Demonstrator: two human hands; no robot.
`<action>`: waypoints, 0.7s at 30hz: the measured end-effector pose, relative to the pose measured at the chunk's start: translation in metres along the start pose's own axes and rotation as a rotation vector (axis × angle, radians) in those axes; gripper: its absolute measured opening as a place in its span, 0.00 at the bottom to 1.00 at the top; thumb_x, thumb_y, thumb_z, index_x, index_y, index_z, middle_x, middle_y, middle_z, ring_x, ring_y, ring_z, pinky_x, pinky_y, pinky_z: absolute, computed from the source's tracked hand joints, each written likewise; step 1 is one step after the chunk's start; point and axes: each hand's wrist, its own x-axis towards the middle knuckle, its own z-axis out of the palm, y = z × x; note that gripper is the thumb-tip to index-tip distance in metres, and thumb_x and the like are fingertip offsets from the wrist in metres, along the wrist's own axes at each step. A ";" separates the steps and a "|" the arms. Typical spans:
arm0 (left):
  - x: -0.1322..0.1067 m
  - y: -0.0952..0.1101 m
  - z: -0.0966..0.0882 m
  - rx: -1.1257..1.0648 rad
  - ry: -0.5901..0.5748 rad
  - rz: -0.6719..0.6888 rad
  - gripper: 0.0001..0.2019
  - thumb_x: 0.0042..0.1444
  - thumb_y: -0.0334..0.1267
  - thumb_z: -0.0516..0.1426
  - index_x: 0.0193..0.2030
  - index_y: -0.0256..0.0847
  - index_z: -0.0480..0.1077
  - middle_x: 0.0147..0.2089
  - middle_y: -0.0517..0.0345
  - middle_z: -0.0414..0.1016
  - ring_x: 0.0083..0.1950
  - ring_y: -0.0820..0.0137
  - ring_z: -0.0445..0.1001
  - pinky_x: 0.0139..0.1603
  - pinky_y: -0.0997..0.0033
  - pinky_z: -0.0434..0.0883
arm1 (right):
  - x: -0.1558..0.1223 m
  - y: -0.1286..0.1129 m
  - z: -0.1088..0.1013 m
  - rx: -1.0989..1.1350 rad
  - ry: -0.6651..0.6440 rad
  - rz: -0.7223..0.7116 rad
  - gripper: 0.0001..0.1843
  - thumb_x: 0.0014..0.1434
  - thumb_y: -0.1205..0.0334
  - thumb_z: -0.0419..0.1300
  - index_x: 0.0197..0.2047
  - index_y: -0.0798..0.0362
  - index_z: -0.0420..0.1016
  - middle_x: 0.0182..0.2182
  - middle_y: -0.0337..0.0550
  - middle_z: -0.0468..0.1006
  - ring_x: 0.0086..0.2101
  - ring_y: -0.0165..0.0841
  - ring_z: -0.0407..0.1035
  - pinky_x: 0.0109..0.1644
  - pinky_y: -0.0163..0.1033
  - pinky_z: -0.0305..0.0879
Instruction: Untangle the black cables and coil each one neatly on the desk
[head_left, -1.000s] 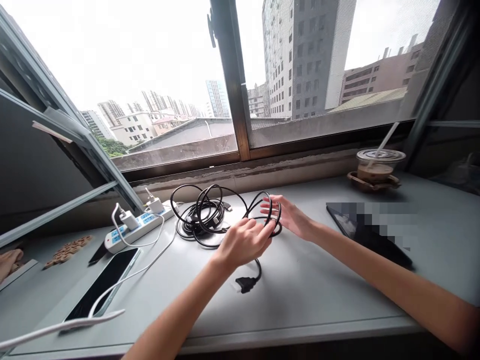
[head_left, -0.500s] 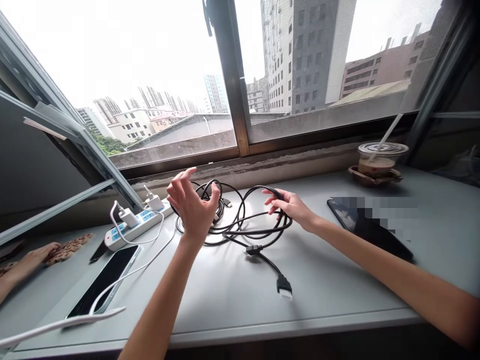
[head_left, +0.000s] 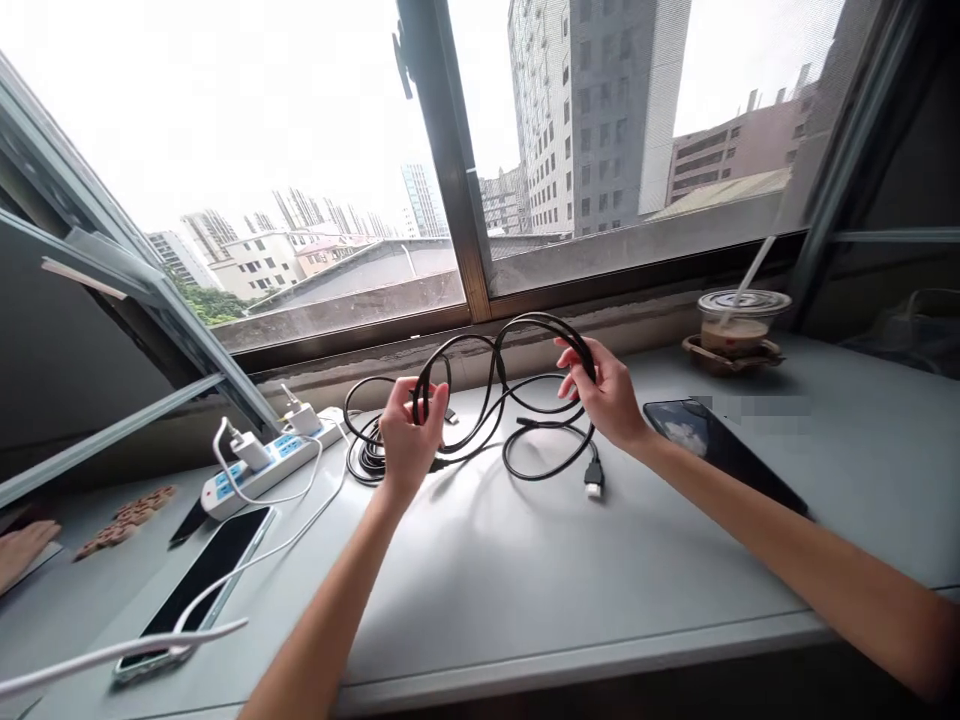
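A long black cable hangs in loose loops above the grey window-side table. My left hand is closed round one strand near the middle. My right hand grips the top of another loop, lifted off the table. The cable's plug end dangles just above the surface below my right hand. A second coil of black cable lies on the table behind my left hand.
A white power strip with chargers sits at the left, its white lead running to a phone. A dark tablet lies at the right. An iced drink with a straw stands by the window. Another person's hand shows at the far left.
Both hands have risen and taken hold of the cable. Its loops have left the table, and the plug end has swung up and back beneath my right hand.
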 end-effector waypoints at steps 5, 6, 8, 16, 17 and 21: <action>-0.032 0.009 0.025 0.297 -0.244 0.725 0.08 0.57 0.42 0.55 0.35 0.40 0.61 0.18 0.68 0.66 0.17 0.78 0.65 0.21 0.79 0.63 | -0.001 0.008 0.000 -0.090 0.072 -0.015 0.06 0.56 0.59 0.51 0.35 0.51 0.64 0.33 0.38 0.70 0.24 0.26 0.68 0.25 0.32 0.63; -0.038 0.010 0.030 0.317 -0.303 0.808 0.08 0.57 0.42 0.54 0.35 0.39 0.62 0.18 0.68 0.66 0.17 0.78 0.64 0.22 0.78 0.64 | -0.001 0.009 0.000 -0.152 0.041 -0.008 0.05 0.55 0.60 0.53 0.33 0.51 0.65 0.33 0.38 0.70 0.26 0.27 0.68 0.27 0.33 0.64; -0.049 0.013 0.037 0.325 -0.372 0.865 0.08 0.58 0.41 0.53 0.35 0.38 0.62 0.18 0.67 0.66 0.17 0.78 0.63 0.23 0.77 0.64 | 0.001 0.010 -0.002 -0.268 -0.002 0.000 0.05 0.51 0.60 0.57 0.32 0.51 0.66 0.34 0.39 0.71 0.31 0.30 0.68 0.32 0.35 0.64; -0.061 0.020 0.041 0.320 -0.355 0.902 0.06 0.54 0.38 0.55 0.30 0.39 0.63 0.18 0.67 0.64 0.18 0.78 0.62 0.22 0.76 0.61 | 0.016 0.016 -0.012 0.019 -0.012 0.263 0.19 0.52 0.47 0.54 0.43 0.50 0.69 0.39 0.42 0.72 0.36 0.33 0.70 0.27 0.33 0.66; -0.058 0.022 0.039 0.336 -0.307 0.928 0.07 0.53 0.39 0.56 0.30 0.40 0.63 0.18 0.67 0.64 0.18 0.77 0.63 0.23 0.75 0.61 | 0.016 0.017 -0.013 0.034 -0.025 0.311 0.21 0.52 0.45 0.54 0.44 0.49 0.69 0.41 0.43 0.71 0.38 0.34 0.70 0.25 0.32 0.66; -0.039 0.032 0.023 0.347 0.003 0.903 0.10 0.48 0.38 0.61 0.33 0.41 0.63 0.19 0.66 0.66 0.26 0.72 0.70 0.30 0.72 0.64 | 0.015 0.017 -0.012 0.014 -0.101 0.428 0.25 0.51 0.43 0.56 0.47 0.49 0.69 0.49 0.47 0.69 0.50 0.39 0.64 0.25 0.30 0.69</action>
